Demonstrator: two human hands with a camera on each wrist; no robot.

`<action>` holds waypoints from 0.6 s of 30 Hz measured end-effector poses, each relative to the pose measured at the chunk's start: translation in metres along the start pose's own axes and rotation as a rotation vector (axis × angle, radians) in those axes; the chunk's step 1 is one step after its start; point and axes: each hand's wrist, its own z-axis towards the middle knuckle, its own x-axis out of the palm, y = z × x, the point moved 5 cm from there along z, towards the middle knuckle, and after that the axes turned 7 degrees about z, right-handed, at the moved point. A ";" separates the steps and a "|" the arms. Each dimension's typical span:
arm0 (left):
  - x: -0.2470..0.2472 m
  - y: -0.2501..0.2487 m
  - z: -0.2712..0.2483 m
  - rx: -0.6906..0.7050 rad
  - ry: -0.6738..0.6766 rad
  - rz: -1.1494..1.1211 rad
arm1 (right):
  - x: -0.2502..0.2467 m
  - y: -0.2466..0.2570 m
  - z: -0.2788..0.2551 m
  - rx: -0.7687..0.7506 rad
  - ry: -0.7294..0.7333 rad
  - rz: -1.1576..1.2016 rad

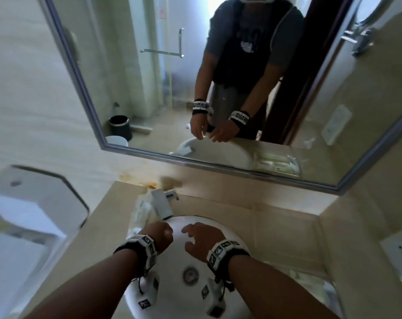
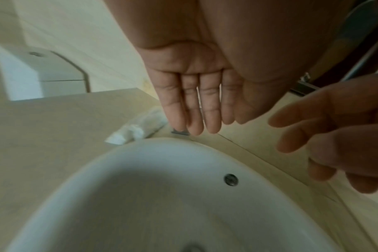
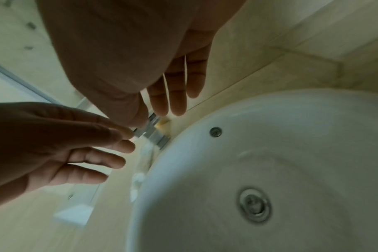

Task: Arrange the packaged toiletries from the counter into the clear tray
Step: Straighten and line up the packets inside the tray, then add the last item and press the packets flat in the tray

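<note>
Several white packaged toiletries [image 1: 140,210] lie in clear wrappers on the beige counter, left of the faucet [image 1: 162,204]; they also show as packets [image 2: 138,128] in the left wrist view and as a blurred heap [image 3: 138,179] in the right wrist view. My left hand [image 1: 166,232] hovers over the far-left rim of the basin, close to them, fingers [image 2: 192,110] straight and holding nothing. My right hand [image 1: 190,236] hangs beside it over the basin, fingers [image 3: 177,92] loosely spread, also holding nothing. The clear tray [image 1: 331,284] sits on the counter right of the basin with some packets in it.
The round white basin [image 1: 230,229] fills the middle of the counter, with its drain [image 1: 190,273] below my hands. A large mirror [image 1: 149,88] hangs on the back wall. A white toilet cistern [image 1: 34,203] stands to the left and a wall socket [image 1: 400,254] is at the right.
</note>
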 end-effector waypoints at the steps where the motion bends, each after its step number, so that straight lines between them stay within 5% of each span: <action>1: 0.000 0.019 -0.002 -0.038 0.002 -0.018 | 0.006 0.015 0.007 -0.018 0.022 -0.004; 10: 0.003 0.134 -0.009 -0.221 -0.037 -0.101 | 0.052 0.100 0.064 -0.111 0.183 -0.060; 18: 0.011 0.190 0.009 -0.239 -0.075 -0.238 | 0.082 0.126 0.108 0.000 0.257 -0.066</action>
